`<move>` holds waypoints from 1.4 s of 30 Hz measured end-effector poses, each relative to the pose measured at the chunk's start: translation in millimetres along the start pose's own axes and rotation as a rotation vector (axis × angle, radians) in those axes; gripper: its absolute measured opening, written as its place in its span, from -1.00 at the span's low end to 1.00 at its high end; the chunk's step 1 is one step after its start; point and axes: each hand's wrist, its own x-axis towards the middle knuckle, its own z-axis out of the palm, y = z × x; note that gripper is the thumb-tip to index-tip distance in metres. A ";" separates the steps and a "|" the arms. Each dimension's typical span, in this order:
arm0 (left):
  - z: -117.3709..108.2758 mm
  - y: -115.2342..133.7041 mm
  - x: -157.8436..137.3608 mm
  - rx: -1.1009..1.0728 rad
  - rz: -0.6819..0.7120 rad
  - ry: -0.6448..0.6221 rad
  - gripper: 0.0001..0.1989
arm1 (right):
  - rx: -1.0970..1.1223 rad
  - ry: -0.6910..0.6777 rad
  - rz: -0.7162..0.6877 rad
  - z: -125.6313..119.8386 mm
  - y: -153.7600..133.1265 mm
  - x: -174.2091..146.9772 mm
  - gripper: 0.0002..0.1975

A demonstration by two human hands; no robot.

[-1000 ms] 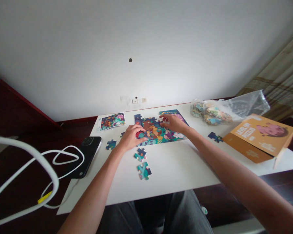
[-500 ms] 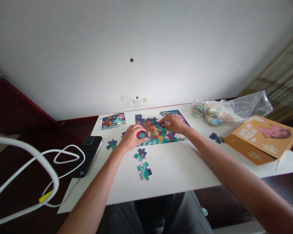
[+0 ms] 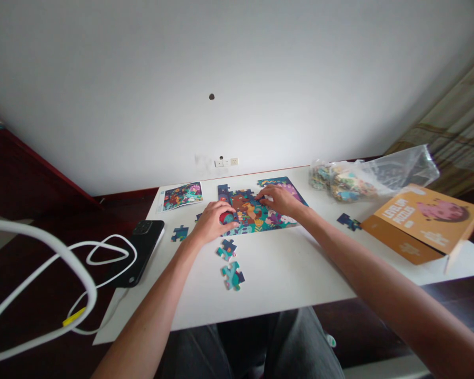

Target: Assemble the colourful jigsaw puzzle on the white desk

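A partly joined jigsaw puzzle (image 3: pixel 253 213) with colourful animals lies on the white table. My left hand (image 3: pixel 212 220) rests at its left edge, thumb and fingers apart around a red and teal part of the picture. My right hand (image 3: pixel 279 200) lies over the upper right part, fingers bent with their tips on the puzzle near a gap in its top edge. Whether a piece is under those fingertips I cannot make out. Nearer to me are two loose puzzle pieces, one (image 3: pixel 226 249) just behind the other (image 3: pixel 233 276). Another loose piece (image 3: pixel 179 233) sits left of my left hand.
A reference picture sheet (image 3: pixel 183 196) lies at the back left. On the left edge is a black phone (image 3: pixel 144 250) beside a white cable (image 3: pixel 73 263). To the right are a loose piece (image 3: pixel 349 221), plastic bags of pieces (image 3: pixel 347 181) and an orange puzzle box (image 3: pixel 422 223).
The view has shifted very slightly. Both hands keep nearly the same place on the puzzle, and the loose pieces have not moved on the table.
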 end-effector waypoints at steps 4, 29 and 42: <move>0.4 -1.1 0.1 0.001 -0.001 -0.001 -0.64 | -0.051 -0.020 0.044 -3.2 -9.4 -2.4 -0.72; -1.2 0.9 0.8 -0.008 0.003 0.002 -0.66 | 0.140 0.011 0.071 -2.3 -1.9 0.2 -0.66; -0.5 2.2 0.5 -0.005 -0.005 0.014 -0.68 | 0.079 0.439 0.101 -19.1 -7.6 -1.9 -0.72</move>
